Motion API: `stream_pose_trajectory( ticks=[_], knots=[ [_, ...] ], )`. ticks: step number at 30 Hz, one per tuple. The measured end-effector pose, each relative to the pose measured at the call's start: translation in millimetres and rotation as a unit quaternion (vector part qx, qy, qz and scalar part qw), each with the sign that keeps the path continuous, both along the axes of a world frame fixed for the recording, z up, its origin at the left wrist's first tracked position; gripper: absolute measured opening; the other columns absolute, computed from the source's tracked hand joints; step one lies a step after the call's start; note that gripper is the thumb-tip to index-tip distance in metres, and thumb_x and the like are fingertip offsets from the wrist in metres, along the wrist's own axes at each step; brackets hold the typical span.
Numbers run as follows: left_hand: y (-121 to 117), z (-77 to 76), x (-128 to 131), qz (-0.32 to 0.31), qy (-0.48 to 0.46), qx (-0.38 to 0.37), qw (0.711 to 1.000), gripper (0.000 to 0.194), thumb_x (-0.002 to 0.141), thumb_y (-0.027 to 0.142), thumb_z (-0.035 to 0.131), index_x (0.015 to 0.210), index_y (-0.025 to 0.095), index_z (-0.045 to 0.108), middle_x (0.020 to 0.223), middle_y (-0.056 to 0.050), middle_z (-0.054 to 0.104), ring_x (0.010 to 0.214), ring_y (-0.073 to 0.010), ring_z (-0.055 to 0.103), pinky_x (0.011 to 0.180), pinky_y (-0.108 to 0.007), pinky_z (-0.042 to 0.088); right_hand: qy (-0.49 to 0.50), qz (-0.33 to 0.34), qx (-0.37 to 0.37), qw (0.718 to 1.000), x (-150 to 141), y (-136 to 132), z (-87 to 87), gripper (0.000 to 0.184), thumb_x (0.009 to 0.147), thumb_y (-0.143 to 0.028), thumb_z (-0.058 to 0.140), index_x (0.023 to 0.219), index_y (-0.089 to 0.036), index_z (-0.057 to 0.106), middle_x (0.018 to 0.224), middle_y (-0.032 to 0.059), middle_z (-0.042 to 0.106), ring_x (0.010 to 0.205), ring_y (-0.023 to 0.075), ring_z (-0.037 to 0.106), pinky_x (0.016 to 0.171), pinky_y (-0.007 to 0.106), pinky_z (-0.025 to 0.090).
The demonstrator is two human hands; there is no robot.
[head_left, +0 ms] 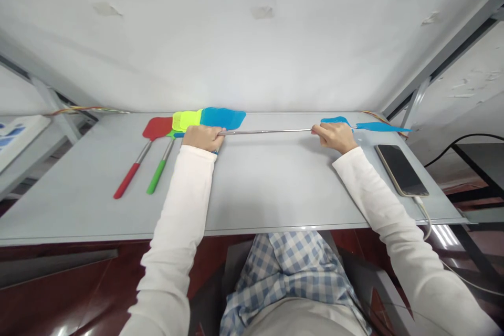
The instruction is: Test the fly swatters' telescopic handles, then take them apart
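Currently, left hand [202,137] and right hand [337,136] grip blue swatter [271,131], apparently extended; red swatter [145,152], green swatter [156,177] lie aside, looking collapsed.

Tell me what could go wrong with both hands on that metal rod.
The right sleeve is close to the phone and its cable; an outward swing might bump one or snag the other. The left hand is beside the blue swatter head and could nudge it. The thin rod, gripped by both hands, might bend if forced.
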State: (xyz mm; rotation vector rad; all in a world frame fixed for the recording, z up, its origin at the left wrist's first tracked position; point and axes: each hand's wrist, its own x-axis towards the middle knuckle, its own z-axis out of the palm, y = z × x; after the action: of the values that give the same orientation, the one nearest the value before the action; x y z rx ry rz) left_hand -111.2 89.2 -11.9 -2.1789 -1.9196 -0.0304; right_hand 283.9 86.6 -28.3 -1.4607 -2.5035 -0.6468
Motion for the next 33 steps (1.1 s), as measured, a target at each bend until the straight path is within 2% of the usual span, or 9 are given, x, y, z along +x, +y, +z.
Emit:
stream_pose_trajectory(
  ticks=[3,6,11,16,21,24,27,29,33],
  knots=[
    [-0.7,3.6,-6.2,0.015,0.007,0.022,1.000,0.046,0.087,0.044,0.033,0.086,0.020,0.073,0.079,-0.013,0.070,0.084,-0.0279,0.065,0.061,-0.031,0.030,0.018,0.021,0.003,1.000,0.5,1.4,-0.5,0.029,0.088,-0.020,0.038,0.092,-0.020,0.067,0.070,0.0040,0.065,0.058,0.0143,0.047,0.055,0.028,0.018],
    [0.1,1.0,-4.4,0.038,-0.004,0.036,0.999,0.042,0.084,0.044,0.037,0.083,0.020,0.073,0.076,-0.012,0.070,0.082,-0.0276,0.064,0.059,-0.030,0.028,0.040,0.033,0.012,0.999,-7.9,2.4,-2.2,0.032,0.095,-0.029,0.036,0.093,-0.017,0.065,0.076,0.0063,0.066,0.067,0.0168,0.052,0.060,0.028,0.025],
    [8.5,-12.6,-5.3,0.052,-0.040,0.045,0.997,0.036,0.082,0.041,0.041,0.084,0.024,0.072,0.076,-0.009,0.069,0.082,-0.0261,0.063,0.060,-0.029,0.027,0.017,-0.030,0.036,0.999,-23.4,10.4,-8.1,0.033,0.096,-0.030,0.037,0.092,-0.012,0.065,0.082,0.0126,0.065,0.085,0.0253,0.052,0.077,0.035,0.033],
    [13.7,-16.7,-10.8,0.067,-0.056,0.051,0.995,0.034,0.081,0.041,0.043,0.086,0.024,0.072,0.078,-0.009,0.069,0.083,-0.0259,0.062,0.060,-0.029,0.026,0.026,-0.077,0.047,0.996,-11.5,17.5,-7.8,0.034,0.094,-0.029,0.039,0.090,-0.011,0.067,0.086,0.0158,0.064,0.089,0.0280,0.051,0.082,0.041,0.034],
    [12.3,-15.1,-10.5,0.070,-0.061,0.051,0.994,0.038,0.085,0.042,0.038,0.084,0.023,0.072,0.078,-0.009,0.069,0.083,-0.0252,0.062,0.060,-0.029,0.026,0.032,-0.123,0.010,0.992,2.5,21.1,-8.5,0.043,0.098,-0.033,0.032,0.091,-0.010,0.068,0.085,0.0160,0.066,0.089,0.0264,0.055,0.081,0.038,0.035],
    [10.2,-13.8,-10.1,0.071,-0.068,0.051,0.994,0.037,0.084,0.042,0.040,0.085,0.023,0.072,0.077,-0.009,0.068,0.083,-0.0254,0.062,0.061,-0.029,0.028,0.018,-0.142,-0.034,0.989,3.1,21.3,-13.6,0.045,0.098,-0.032,0.028,0.093,-0.009,0.067,0.084,0.0165,0.068,0.082,0.0243,0.058,0.071,0.033,0.033],
    [8.6,-12.9,-10.3,0.078,-0.073,0.046,0.993,0.037,0.083,0.041,0.041,0.087,0.023,0.073,0.078,-0.010,0.069,0.084,-0.0258,0.062,0.062,-0.030,0.029,0.012,-0.142,-0.063,0.988,1.3,18.7,-17.0,0.044,0.097,-0.031,0.028,0.097,-0.009,0.066,0.085,0.0168,0.069,0.074,0.0224,0.059,0.061,0.030,0.026],
    [8.6,-12.9,-9.8,0.087,-0.075,0.048,0.992,0.036,0.082,0.040,0.042,0.090,0.024,0.073,0.081,-0.009,0.070,0.086,-0.0262,0.062,0.063,-0.030,0.031,0.018,-0.151,-0.057,0.987,-0.4,16.3,-17.2,0.046,0.097,-0.033,0.027,0.096,-0.010,0.067,0.083,0.0167,0.069,0.070,0.0217,0.059,0.058,0.030,0.022],
    [10.6,-13.6,-3.9,0.105,-0.086,0.055,0.989,0.036,0.079,0.036,0.045,0.096,0.024,0.074,0.090,-0.009,0.072,0.091,-0.0282,0.063,0.066,-0.033,0.034,0.069,-0.218,0.003,0.974,-3.2,13.8,-17.1,0.057,0.096,-0.040,0.022,0.083,-0.011,0.069,0.070,0.0166,0.066,0.061,0.0200,0.055,0.057,0.029,0.018]
  ],
)
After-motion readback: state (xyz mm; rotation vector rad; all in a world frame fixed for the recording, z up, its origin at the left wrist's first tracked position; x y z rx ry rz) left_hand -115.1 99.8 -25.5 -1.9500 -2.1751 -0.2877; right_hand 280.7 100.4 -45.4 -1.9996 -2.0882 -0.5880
